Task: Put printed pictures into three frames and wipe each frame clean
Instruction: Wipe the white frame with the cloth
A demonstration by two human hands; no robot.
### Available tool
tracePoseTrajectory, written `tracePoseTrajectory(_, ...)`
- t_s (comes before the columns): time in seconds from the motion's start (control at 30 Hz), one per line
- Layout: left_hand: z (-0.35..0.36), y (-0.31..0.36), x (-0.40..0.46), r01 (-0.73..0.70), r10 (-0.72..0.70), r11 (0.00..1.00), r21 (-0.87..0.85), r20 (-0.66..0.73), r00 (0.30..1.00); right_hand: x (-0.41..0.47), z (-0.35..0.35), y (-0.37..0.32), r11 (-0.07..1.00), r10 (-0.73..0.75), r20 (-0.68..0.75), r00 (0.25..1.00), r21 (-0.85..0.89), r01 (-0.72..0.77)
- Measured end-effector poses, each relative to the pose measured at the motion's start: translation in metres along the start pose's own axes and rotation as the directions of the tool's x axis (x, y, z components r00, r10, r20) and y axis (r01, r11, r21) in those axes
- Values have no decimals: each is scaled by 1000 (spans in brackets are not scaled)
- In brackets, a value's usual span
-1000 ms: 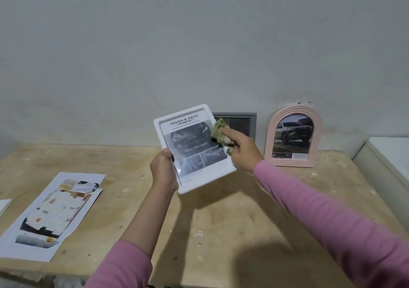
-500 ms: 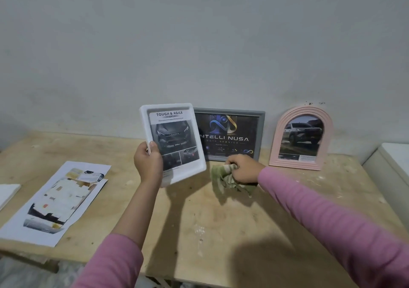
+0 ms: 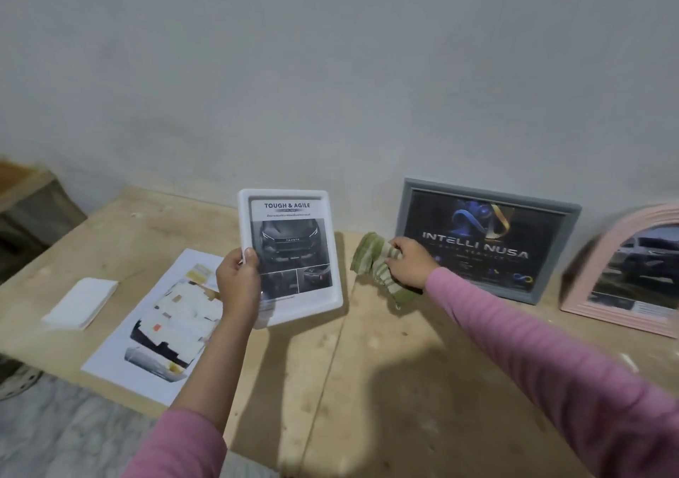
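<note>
My left hand (image 3: 238, 282) grips the left edge of a white frame (image 3: 294, 198) holding a car print headed "TOUGH & AGILE", raised upright above the wooden table (image 3: 385, 385). My right hand (image 3: 410, 263) clutches a green striped cloth (image 3: 374, 264) just right of that frame, apart from it. A grey frame (image 3: 551, 282) with a dark "INTELLI NUSA" print leans on the wall behind my right hand. A pink arched frame (image 3: 591, 253) with a car photo leans on the wall at the far right, cut off by the image edge.
A cut-up printed sheet on white paper (image 3: 154, 323) lies on the table's left part. A small white stack of paper (image 3: 82, 303) sits further left. A wooden box (image 3: 29, 205) stands beyond the table's left end. The table's front edge runs past my left sleeve.
The cloth left the white frame's glass and dropped to the right, near the table. My left hand carried the white frame leftward. The view swung left, uncovering the grey frame.
</note>
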State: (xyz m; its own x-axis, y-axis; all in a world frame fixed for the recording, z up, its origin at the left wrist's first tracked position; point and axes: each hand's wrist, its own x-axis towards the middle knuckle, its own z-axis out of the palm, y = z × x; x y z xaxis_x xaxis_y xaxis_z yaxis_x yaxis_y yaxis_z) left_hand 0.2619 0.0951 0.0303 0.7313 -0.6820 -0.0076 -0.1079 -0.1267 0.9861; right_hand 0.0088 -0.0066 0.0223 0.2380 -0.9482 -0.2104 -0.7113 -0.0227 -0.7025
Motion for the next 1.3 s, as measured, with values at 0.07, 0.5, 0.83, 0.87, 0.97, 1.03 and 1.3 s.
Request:
tracePoseTrajectory(0.07, -13, -6, 28, 25, -25, 1000, 1, 16, 1000, 27, 17, -21, 1000, 13, 13, 1000, -1, -13)
tracePoseTrajectory(0.5, -50, -49, 151, 267, -279, 960, 82, 294, 914, 159, 151, -45, 757, 60, 191, 980, -648, 80)
tracePoseTrajectory(0.83, -31, -42, 168, 361, -285, 929, -83, 463, 839, 129, 125, -78, 986, 135, 15, 991, 99, -135)
tracePoseTrajectory(0.87, -29, -40, 169, 389, -302, 917, -91, 481, 823, 118, 116, -85, 931, 206, 57, 977, 295, -213)
tracePoseTrajectory(0.97, -13, -22, 157, 531, -362, 837, -132, 593, 719, 84, 93, -94, 591, 234, 322, 918, 702, -397)
tracePoseTrajectory(1.03, 4, -11, 142, 616, -380, 777, -130, 683, 624, 67, 80, -91, 461, 181, 310, 933, 812, -359)
tracePoseTrajectory(1.3, 86, 31, 46, 734, -294, 679, -10, 913, 284, -12, 4, -15, 213, 351, 70, 934, 965, -153)
